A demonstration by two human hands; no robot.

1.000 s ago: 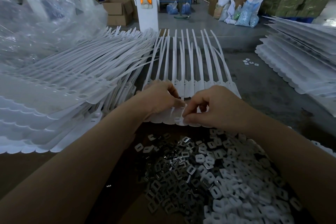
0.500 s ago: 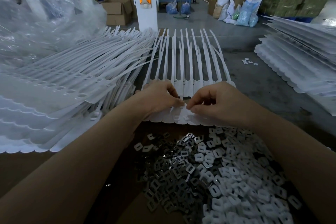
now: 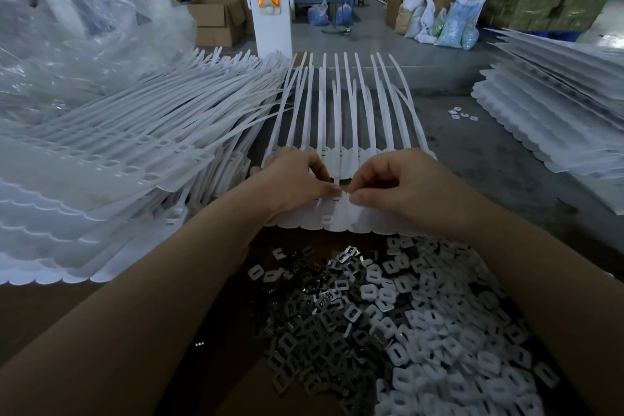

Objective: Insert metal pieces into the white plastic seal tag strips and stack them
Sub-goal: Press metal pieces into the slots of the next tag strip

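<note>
Two hands on one tag, mid-insert

Both my hands meet over the flat white plastic strip of seal tags (image 3: pixel 341 159) lying straight ahead of me on the grey table (image 3: pixel 499 179), its long thin tails fanning away from me. My left hand (image 3: pixel 293 182) curls down on the tag heads, thumb and forefinger pinching the near edge of the strip to steady it. My right hand (image 3: pixel 401 189) pinches right beside it, fingertips almost touching the left ones; whatever small piece sits between them is hidden, so I cannot tell whether a metal piece is already seated.

I judge this to be the insertion step, about halfway along this strip's row of heads. Next I would need to press the piece home, then reach down to the loose heap of small square metal pieces (image 3: pixel 320 321), dark and slotted, spread below my wrists next to a heap of white square plastic caps (image 3: pixel 449 344), and pick a single one cleanly.

Stacking comes later: a tall pile of white tag strips (image 3: pixel 111 172) lies on my left, another pile of white strips (image 3: pixel 553 105) well apart on my right.
</note>
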